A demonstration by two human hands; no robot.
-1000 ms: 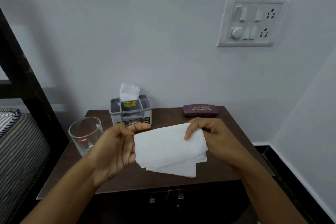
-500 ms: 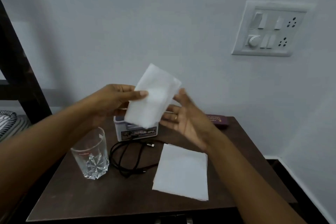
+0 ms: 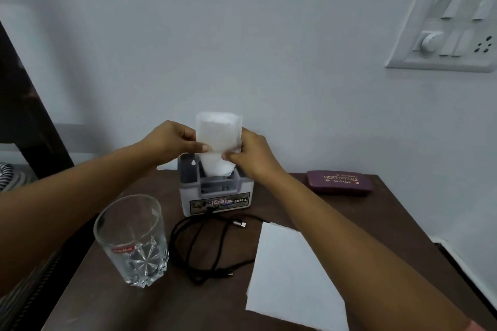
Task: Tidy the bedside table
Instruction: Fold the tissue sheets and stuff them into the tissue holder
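Now your left hand and right hand both pinch the folded tissue at frame centre, its lower end inside the grey holder on the table.

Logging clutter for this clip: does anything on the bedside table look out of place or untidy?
Yes. A black cable lies in a loose tangle in front of the grey holder, and a loose white tissue lies flat near the table's front edge. The glass stands upright; nothing looks spilled.

— How many tissues on the bedside table?
— Two tissues: one in both hands' grip, one lying below right of it.
— The rest?
— One glass, one holder, one cable, one spectacle case.
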